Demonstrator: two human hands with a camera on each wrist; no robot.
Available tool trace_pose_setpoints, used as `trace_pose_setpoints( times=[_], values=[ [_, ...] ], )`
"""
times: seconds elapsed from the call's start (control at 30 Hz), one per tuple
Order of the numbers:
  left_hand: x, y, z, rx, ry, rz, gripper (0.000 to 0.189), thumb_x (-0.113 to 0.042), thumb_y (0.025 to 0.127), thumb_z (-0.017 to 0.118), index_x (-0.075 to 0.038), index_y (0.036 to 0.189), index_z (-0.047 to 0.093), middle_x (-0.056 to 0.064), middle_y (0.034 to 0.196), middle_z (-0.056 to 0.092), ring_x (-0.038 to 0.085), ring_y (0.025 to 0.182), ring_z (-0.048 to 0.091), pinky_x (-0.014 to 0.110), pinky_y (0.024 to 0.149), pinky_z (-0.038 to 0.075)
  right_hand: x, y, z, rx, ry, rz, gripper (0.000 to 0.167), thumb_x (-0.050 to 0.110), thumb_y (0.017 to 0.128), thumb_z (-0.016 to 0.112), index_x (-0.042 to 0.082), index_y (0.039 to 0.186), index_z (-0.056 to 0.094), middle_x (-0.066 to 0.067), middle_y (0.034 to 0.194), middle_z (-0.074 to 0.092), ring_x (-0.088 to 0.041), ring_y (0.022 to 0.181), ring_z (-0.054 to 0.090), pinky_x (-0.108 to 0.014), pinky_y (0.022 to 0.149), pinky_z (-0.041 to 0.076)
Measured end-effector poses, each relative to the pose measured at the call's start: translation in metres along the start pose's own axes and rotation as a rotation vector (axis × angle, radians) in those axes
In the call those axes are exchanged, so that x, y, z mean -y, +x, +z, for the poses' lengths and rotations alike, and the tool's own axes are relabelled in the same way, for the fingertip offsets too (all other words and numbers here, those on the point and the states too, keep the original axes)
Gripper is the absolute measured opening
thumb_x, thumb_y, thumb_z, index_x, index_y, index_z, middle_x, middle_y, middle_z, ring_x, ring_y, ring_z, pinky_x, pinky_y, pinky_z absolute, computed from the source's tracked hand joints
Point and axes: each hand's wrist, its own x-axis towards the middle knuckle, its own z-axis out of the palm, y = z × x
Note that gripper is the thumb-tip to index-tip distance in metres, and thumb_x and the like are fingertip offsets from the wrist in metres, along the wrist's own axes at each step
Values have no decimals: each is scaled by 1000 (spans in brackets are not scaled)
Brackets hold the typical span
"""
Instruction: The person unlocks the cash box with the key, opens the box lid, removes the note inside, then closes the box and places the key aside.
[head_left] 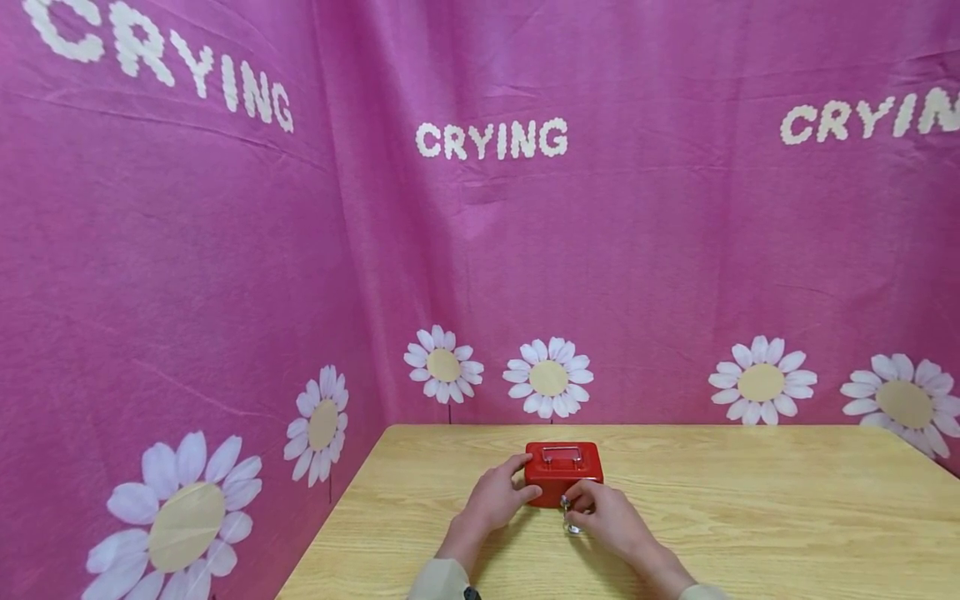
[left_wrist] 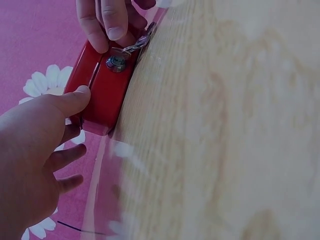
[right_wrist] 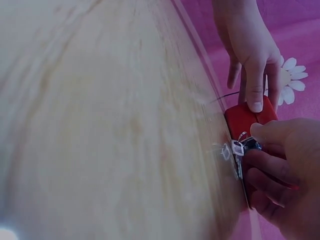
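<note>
Red cash box [head_left: 563, 472] sits on the wooden table [head_left: 750, 517], near the table's middle and close in front of you, its lid down and a clear handle [head_left: 562, 454] lying flat on top. Your left hand [head_left: 495, 497] braces the box's left end: the thumb lies along the front lower edge and the fingers curl over the near top corner, so the hand grips the box rather than resting flat on it. Your right hand [head_left: 607, 517] is at the front face, its fingers bent in around a small key [right_wrist: 238, 149] that sits at the lock; thumb and forefinger pinch it.

From the head camera the key is almost hidden behind your right knuckles, with only a glint of metal below them. The right wrist view shows more: the silver key head with a ring and a second key hanging down against the table's edge. The left wrist view shows the round lock [left_wrist: 117, 63] on the red front, the right hand's fingertips [left_wrist: 114, 31] pressed just above it, and your left thumb [left_wrist: 75, 99] touching the box's corner while the other left fingers spread loosely behind it. Whether the key is turned you cannot tell from any view.

Behind the table hangs a pink cloth [head_left: 225, 275] printed with white daisies and the word CRYING.
</note>
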Motion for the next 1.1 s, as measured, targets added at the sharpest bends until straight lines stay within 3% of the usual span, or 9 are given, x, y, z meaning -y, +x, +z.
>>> trace_pose_setpoints(
  times=[0.27,0.7,1.1],
  values=[
    [-1,-1,-1,0,-7,-10,58,-32,92,71,-19,145,51,4,140,61,30,116,64,53,103,47,-2,1,3,-14,-1,-40,16,7,80,78,6,94,69,1,78,70,-5,71,62,-21,64,50],
    [1,-1,0,6,-33,-11,57,-31,92,71,-19,144,52,4,141,60,30,124,60,55,105,45,-2,4,7,-11,17,-16,13,7,81,78,6,92,71,-1,80,72,-8,71,63,-20,61,49],
    [3,1,2,0,-26,-11,58,-32,91,72,-19,144,52,3,141,60,29,129,56,55,107,44,-1,5,11,-71,8,27,10,2,79,76,8,87,72,0,81,73,-8,72,62,-20,62,49]
  ],
)
